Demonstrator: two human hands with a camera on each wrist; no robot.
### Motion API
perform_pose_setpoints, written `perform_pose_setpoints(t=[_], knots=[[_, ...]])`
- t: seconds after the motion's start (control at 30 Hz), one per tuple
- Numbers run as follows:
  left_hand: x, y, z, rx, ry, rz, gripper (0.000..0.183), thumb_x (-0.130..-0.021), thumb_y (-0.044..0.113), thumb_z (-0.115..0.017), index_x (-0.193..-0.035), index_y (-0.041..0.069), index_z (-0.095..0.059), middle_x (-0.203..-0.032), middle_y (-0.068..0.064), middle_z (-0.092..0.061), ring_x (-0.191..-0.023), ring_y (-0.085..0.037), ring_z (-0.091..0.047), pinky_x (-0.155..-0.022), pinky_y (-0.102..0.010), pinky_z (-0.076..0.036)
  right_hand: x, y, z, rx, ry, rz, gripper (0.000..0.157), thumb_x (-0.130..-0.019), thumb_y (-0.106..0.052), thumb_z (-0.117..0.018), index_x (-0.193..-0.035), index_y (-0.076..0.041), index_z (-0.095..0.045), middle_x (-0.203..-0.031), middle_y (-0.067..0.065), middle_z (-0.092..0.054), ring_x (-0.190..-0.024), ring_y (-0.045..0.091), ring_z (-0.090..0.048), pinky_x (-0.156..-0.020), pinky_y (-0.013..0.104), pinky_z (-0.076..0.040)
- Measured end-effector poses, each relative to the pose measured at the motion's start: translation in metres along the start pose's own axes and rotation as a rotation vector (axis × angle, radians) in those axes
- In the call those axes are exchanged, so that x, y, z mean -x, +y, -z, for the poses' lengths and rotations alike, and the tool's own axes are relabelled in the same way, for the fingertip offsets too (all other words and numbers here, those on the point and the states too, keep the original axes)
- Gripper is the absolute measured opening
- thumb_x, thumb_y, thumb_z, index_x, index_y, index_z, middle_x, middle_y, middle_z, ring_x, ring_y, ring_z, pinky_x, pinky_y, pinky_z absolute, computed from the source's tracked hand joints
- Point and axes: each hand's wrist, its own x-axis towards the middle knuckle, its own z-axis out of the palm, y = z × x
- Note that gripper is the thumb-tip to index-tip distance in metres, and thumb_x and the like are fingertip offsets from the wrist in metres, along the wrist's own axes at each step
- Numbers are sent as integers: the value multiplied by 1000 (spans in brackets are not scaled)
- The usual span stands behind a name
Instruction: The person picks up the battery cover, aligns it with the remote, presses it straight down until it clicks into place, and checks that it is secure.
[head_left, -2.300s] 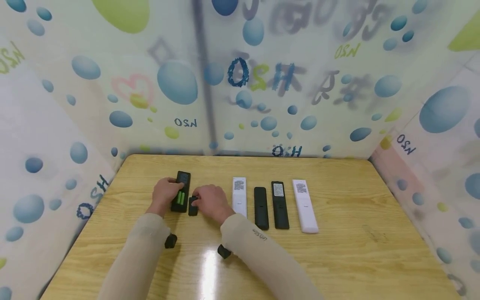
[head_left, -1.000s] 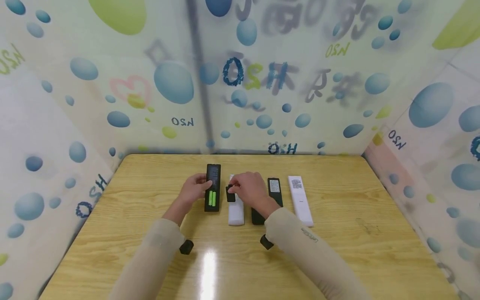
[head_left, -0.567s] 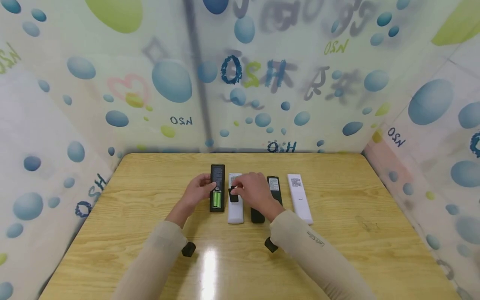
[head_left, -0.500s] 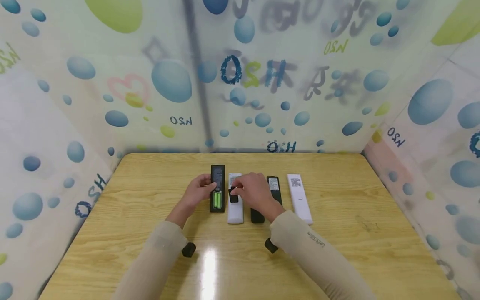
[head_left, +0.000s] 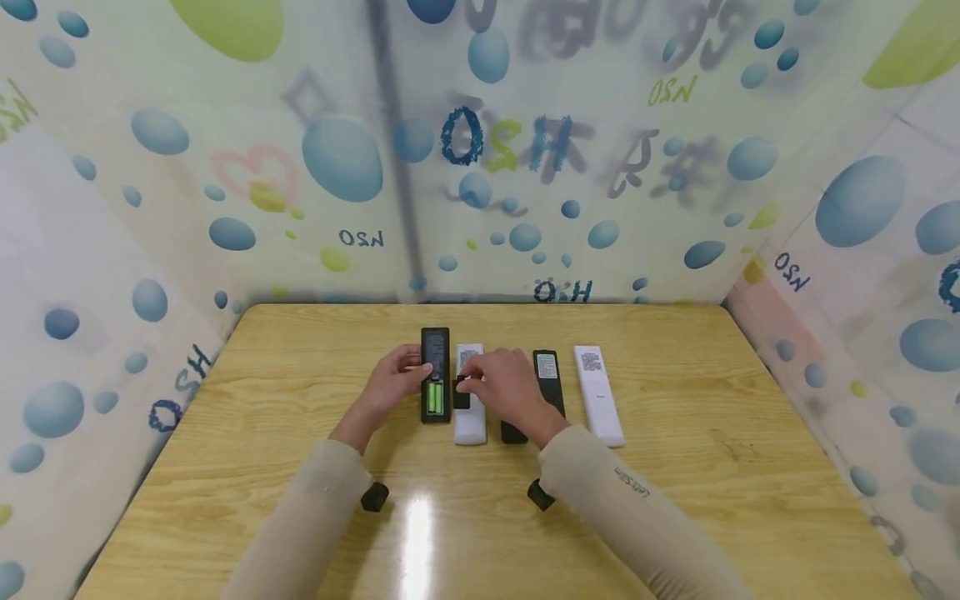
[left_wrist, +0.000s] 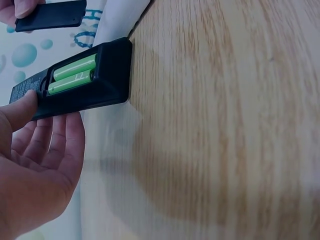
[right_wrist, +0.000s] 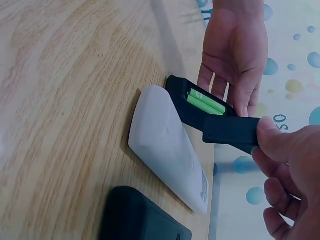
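Observation:
My left hand (head_left: pixel 392 380) holds a black remote control (head_left: pixel 435 354), back side up, with the thumb on its near edge in the left wrist view. Two green batteries (left_wrist: pixel 75 75) lie side by side in its uncovered compartment. Between thumb and fingers my right hand (head_left: pixel 508 383) pinches a black battery cover (right_wrist: pixel 230 130). In the head view that cover is just right of the held remote, over a white remote (head_left: pixel 470 427). From the right wrist it overlaps part of the black remote; whether they touch, I cannot tell.
Right of the white remote lies a black remote (head_left: pixel 513 432), partly hidden by my right hand. Farther right are a black remote with a white label (head_left: pixel 548 379) and another white remote (head_left: pixel 600 404). The wooden table (head_left: pixel 720 500) meets a patterned backdrop (head_left: pixel 637 208).
The black remote and the battery cover have moved right with my hands, up beside the white remote. Over the last half second the cover has shifted slightly left, nearer the held remote.

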Motion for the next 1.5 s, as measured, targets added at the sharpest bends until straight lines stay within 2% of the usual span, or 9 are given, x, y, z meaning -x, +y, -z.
perform_pose_setpoints(t=[0.37, 0.73, 1.0, 1.33, 1.5], knots=[[-3, -3, 0, -9, 12, 9, 40, -98, 16, -58, -133, -2, -51, -123, -22, -56, -91, -12, -60, -76, -27, -57, -6, -15, -10, -67, -15, 12, 23, -88, -40, -68, -102, -23, -76, -92, -8, -75, -88, 14, -66, -88, 41, -47], [-3, -3, 0, -32, 7, 5, 41, -99, 20, -57, -135, 1, -51, -126, -22, -56, -96, -15, -61, -82, -35, -58, -13, -20, -22, -54, -1, 4, 23, -89, -42, -67, -102, -25, -75, -92, -10, -74, -88, 13, -64, -88, 38, -47], [-1, -1, 0, -52, 9, 23, 43, -100, 24, -56, -138, 5, -50, -130, -20, -55, -106, -23, -58, -85, -36, -57, -18, -22, -26, -7, 5, 7, 25, -87, -43, -68, -104, -26, -75, -92, -11, -75, -87, 12, -63, -82, 34, -45], [0, -3, 0, -13, 16, -11, 41, -99, 19, -57, -136, 2, -52, -122, -21, -56, -92, -11, -59, -79, -33, -59, -18, -25, -32, 110, -35, -5, 28, -89, -47, -65, -107, -27, -74, -92, -12, -74, -87, 12, -63, -84, 33, -45], [-2, -4, 0, -17, 15, -8, 40, -99, 20, -57, -135, 3, -52, -123, -21, -56, -93, -12, -59, -78, -32, -59, -19, -25, -36, 134, -25, 6, 29, -88, -48, -64, -108, -28, -74, -95, -13, -74, -91, 13, -63, -87, 35, -45]])
